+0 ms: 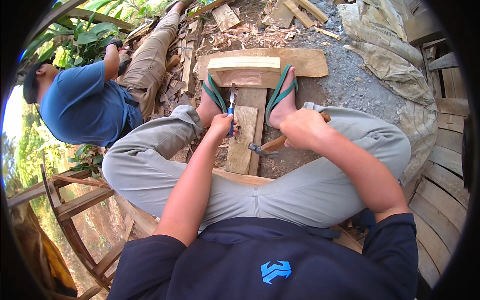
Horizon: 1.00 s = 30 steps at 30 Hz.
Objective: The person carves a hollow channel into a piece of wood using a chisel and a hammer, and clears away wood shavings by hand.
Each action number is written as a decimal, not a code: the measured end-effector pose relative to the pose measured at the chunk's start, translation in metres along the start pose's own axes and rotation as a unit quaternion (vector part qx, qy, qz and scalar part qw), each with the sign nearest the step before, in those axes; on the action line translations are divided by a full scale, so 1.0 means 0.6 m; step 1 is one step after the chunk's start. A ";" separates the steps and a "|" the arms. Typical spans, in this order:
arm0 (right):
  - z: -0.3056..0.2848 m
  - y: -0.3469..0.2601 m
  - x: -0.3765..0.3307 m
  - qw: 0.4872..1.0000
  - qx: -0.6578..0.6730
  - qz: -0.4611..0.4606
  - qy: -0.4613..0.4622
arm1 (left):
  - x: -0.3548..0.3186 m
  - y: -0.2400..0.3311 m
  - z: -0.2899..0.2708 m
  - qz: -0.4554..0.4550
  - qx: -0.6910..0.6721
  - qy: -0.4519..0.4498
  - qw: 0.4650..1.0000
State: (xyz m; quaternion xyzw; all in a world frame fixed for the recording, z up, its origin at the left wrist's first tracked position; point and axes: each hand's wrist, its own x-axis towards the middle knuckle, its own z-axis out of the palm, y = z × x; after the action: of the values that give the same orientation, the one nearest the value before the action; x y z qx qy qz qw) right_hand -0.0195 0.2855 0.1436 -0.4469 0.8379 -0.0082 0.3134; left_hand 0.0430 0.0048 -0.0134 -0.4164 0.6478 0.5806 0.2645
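My left hand (223,125) is closed round the blue handle of a chisel (231,107), whose metal blade points away from me toward a wooden block. That block (245,75) lies crosswise between my feet, with a paler, cut-looking patch on its near face. The blade tip is close to this face; I cannot tell whether it touches. My right hand (305,129) grips the wooden handle of a claw hammer (270,146). The hammer head hangs to the left of this hand, nearer to me than the chisel and apart from it.
Boards (242,137) lie on the ground between my legs, and a wide plank (312,62) sits behind the block. Wood shavings (245,36) litter the far ground. Another person (90,102) in a blue shirt sits at the left. Crumpled sacking (380,60) and a slatted wooden wall (440,185) are at the right.
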 end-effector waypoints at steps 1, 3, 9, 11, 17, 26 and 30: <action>-0.001 -0.002 -0.001 1.000 0.009 -0.005 0.004 | -0.002 0.003 0.003 0.005 -0.008 0.006 1.000; -0.018 -0.007 -0.006 1.000 0.009 0.002 -0.014 | -0.005 0.006 0.007 0.017 -0.010 0.006 1.000; -0.031 0.000 -0.011 1.000 0.013 0.009 -0.018 | 0.011 0.013 0.013 0.025 -0.032 -0.026 0.999; -0.033 0.001 -0.008 1.000 0.016 0.015 -0.018 | 0.019 0.020 0.012 0.022 -0.025 -0.028 0.999; -0.035 -0.002 0.005 0.998 0.031 0.045 -0.019 | 0.007 0.044 0.015 0.021 -0.023 -0.007 0.999; -0.041 -0.024 0.022 0.996 0.044 0.007 0.073 | -0.003 0.078 0.008 -0.013 -0.044 -0.077 0.996; -0.013 -0.029 0.041 0.996 0.019 0.038 0.085 | 0.004 0.081 0.008 -0.029 -0.040 -0.091 0.995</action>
State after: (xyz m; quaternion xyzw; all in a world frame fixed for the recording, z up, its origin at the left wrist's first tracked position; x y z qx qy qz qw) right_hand -0.0206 0.2542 0.1422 -0.4067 0.8772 -0.0505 0.2501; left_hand 0.0002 0.0079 0.0096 -0.3909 0.5850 0.6337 0.3217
